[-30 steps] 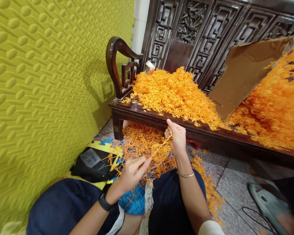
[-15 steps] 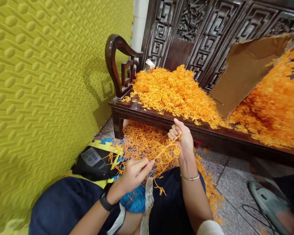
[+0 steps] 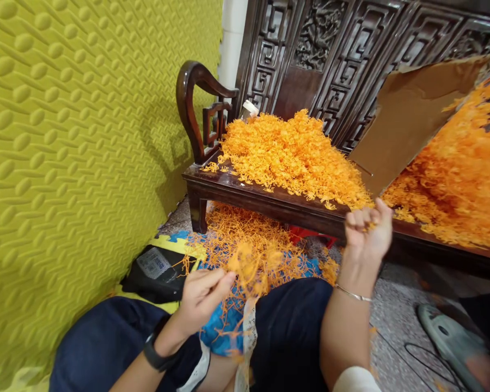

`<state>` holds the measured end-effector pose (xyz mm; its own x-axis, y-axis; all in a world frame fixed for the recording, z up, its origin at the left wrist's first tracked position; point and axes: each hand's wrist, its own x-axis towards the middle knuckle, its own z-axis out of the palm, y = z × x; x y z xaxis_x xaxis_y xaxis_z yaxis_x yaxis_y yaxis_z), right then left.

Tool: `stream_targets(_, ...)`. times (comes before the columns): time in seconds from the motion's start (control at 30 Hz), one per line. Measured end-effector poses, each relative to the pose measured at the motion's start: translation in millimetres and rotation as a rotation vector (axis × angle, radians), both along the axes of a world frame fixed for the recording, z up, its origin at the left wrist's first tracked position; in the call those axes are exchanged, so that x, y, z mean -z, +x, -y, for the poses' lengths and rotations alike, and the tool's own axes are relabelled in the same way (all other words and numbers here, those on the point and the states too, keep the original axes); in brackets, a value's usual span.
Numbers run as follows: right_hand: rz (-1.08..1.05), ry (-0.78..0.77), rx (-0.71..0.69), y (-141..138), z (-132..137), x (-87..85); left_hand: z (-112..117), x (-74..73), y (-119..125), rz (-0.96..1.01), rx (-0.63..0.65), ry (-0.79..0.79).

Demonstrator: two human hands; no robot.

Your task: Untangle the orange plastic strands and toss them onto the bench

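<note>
Home room turned to piecework. Dark carved wooden bench (image 3: 269,198) with fretwork back panels (image 3: 351,49), beyond the fingers (image 3: 361,218) of the right hand. Yellow embossed foam wall padding (image 3: 65,136) well left of the left hand's fingers (image 3: 212,280). Speckled stone floor (image 3: 392,321), foam play mat (image 3: 183,239). Heaps of orange plastic sprigs (image 3: 294,152) on the seat; cardboard sheet (image 3: 412,114) leaning behind.

Two hands (image 3: 204,294), one bench (image 3: 269,198), one cardboard sheet (image 3: 408,120).
</note>
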<state>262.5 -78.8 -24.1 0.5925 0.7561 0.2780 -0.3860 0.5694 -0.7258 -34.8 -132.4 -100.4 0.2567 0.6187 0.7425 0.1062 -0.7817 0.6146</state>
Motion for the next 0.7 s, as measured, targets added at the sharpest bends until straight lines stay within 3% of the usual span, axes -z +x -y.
stream_targets(0.07,0.03,0.06,0.061,19,6,2.2,0,-3.9,-6,0.015,-0.034,0.009)
stream_targets(0.13,0.081,0.062,0.016,20,9,5.9,-2,-6.2,-9,0.006,-0.059,0.001)
stream_targets(0.27,0.15,0.048,-0.108,-8,6,8.7,-6,-7.5,-13,-0.02,-0.092,-0.01)
stream_targets(0.47,0.207,0.007,-0.102,-37,-3,2.5,-9,-14.2,-29,-0.008,-0.162,-0.049)
stream_targets(0.57,0.314,0.009,0.042,-45,-31,-20.0,-12,-17.3,-33,-0.021,-0.16,-0.073)
stream_targets(0.67,0.501,-0.056,0.269,-53,-87,-66.7,-15,-18.9,-34,-0.031,-0.128,-0.088)
stream_targets(0.7,0.534,-0.086,0.284,-55,-109,-84.7,-16,-19.2,-35,-0.032,-0.121,-0.09)
